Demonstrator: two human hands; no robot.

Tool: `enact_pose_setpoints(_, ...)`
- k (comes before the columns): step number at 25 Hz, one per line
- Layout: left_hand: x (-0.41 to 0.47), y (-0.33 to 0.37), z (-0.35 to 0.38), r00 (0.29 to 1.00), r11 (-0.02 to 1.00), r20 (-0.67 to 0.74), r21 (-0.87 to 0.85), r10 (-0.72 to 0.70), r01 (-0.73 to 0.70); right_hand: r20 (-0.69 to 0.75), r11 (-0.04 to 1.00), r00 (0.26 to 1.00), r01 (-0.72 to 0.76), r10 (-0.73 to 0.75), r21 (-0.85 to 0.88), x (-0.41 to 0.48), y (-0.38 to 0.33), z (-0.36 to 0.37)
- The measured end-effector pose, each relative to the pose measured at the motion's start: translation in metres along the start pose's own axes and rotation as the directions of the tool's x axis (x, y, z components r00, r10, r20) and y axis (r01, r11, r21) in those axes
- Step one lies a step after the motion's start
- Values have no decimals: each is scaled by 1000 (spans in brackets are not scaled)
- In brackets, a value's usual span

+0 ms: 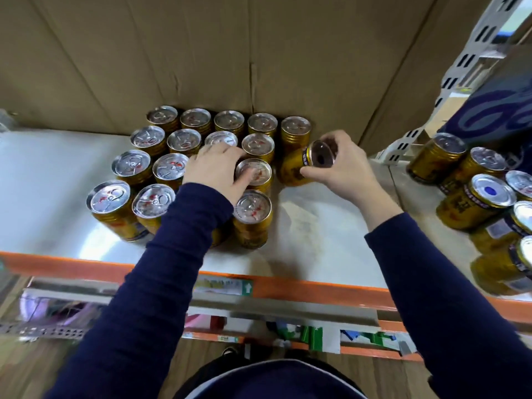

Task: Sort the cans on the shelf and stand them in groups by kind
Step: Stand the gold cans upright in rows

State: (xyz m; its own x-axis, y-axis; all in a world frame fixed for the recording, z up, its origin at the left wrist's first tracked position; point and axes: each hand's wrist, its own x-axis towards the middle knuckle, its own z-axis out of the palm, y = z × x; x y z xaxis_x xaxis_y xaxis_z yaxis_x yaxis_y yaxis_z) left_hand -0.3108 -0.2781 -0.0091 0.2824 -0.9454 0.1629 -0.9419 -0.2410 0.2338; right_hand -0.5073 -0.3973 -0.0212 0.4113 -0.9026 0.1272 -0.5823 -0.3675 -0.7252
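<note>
Several gold cans with silver pull-tab lids [178, 137] stand upright in tight rows at the back left of the pale shelf [322, 234]. My left hand [216, 171] lies on top of this group, fingers curved over hidden cans, its thumb touching one lid [256, 171]. My right hand [342, 165] grips a tilted gold can [296, 171] by its end, just right of the rows, below the back-row corner can [296, 128]. A second cluster of gold cans [475, 197], some with blue-dotted lids, stands at the right.
A cardboard wall [230, 53] closes the back of the shelf. An orange beam [288, 286] runs along the front edge. A perforated metal upright [460, 70] and a dark blue patterned package [495, 108] stand at the right. Lower shelves hold colourful goods.
</note>
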Motion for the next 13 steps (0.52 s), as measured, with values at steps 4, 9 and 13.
enact_pose_setpoints(4,2,-5,13,999,1000,-31,-19,-16,16,248,979,963,-57,105,-194,2,9,11)
enact_pose_setpoints(9,4,-8,17,998,1000,-62,-22,-14,13,269,920,959,25,88,-390,13,-4,37)
enact_pose_setpoints(13,3,-8,17,998,1000,-59,-16,-17,16,113,995,991,-61,70,-81,10,2,32)
